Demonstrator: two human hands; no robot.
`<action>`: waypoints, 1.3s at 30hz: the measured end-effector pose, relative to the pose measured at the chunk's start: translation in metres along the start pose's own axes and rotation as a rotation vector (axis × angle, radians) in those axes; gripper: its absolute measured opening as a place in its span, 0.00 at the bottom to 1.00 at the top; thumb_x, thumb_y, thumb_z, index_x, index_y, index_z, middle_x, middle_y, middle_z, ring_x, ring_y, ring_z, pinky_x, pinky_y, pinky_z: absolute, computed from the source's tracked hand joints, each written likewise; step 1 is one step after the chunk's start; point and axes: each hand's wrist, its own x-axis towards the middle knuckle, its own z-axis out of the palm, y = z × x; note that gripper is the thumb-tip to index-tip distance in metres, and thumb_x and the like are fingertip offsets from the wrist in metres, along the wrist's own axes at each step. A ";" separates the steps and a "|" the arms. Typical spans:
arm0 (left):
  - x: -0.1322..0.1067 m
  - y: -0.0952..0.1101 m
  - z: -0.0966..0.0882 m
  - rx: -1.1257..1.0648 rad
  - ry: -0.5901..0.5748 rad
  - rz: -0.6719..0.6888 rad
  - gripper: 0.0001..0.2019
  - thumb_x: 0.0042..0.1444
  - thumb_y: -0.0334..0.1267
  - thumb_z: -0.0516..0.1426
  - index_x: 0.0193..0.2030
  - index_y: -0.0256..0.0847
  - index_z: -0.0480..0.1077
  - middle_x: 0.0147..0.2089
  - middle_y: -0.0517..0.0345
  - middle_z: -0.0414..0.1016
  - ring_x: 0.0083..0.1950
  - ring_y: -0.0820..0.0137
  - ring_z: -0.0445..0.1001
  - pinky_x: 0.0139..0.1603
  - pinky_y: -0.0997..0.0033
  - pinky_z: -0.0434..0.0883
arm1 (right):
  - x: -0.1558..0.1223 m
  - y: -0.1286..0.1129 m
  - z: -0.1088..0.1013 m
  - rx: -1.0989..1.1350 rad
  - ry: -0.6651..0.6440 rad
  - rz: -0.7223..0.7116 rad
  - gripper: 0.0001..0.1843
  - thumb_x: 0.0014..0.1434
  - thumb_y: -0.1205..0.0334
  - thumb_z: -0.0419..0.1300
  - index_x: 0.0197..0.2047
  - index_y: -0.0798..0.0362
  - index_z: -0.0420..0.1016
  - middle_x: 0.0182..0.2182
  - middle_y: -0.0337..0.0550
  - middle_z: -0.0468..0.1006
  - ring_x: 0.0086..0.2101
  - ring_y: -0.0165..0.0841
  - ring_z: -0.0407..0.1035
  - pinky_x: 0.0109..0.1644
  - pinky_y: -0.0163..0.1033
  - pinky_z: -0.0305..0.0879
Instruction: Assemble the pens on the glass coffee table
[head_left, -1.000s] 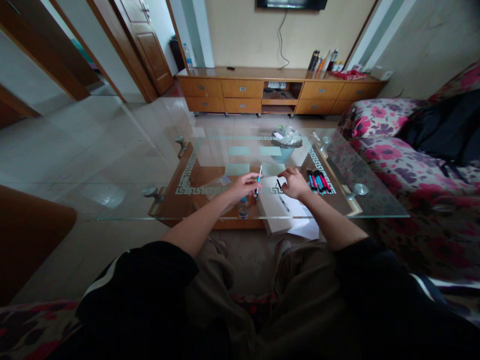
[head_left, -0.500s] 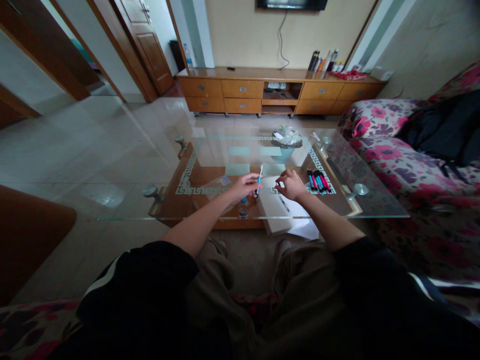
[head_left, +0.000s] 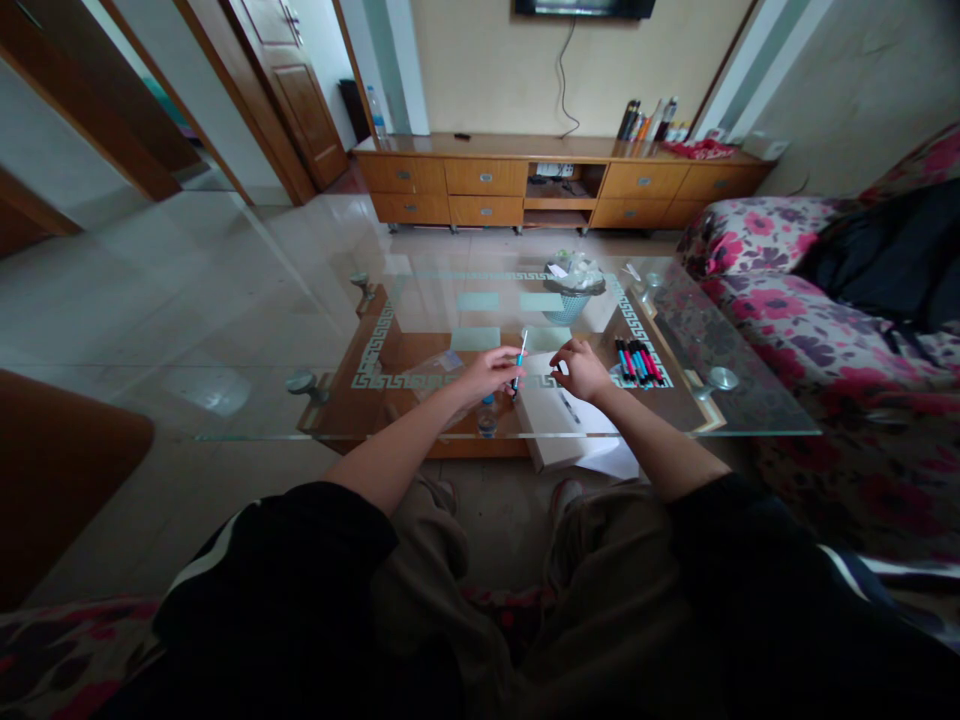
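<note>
My left hand [head_left: 491, 372] is closed around a blue marker [head_left: 518, 362] that stands nearly upright, white end up, over the glass coffee table [head_left: 420, 330]. My right hand [head_left: 581, 368] hovers just to its right with curled fingers pinching something small and dark that I cannot make out. Both hands sit above a white sheet of paper [head_left: 559, 415] lying on the glass. A bunch of coloured markers [head_left: 637, 362] lies on the table right of my right hand.
A small basket with crumpled wrappers [head_left: 572, 285] stands further back on the table. A small bottle [head_left: 487, 420] sits below my left hand. A floral sofa [head_left: 817, 330] runs along the right. A wooden TV cabinet [head_left: 555, 180] lines the far wall.
My right hand has shifted slightly left, closer to the marker. My left hand and the marker have barely moved.
</note>
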 end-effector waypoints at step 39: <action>-0.002 -0.001 -0.002 0.099 -0.236 -0.139 0.31 0.54 0.44 0.70 0.62 0.35 0.71 0.41 0.45 0.82 0.32 0.67 0.81 0.25 0.78 0.70 | 0.012 -0.030 -0.010 1.194 0.290 0.365 0.23 0.43 0.47 0.74 0.37 0.55 0.80 0.30 0.42 0.80 0.28 0.30 0.67 0.32 0.38 0.65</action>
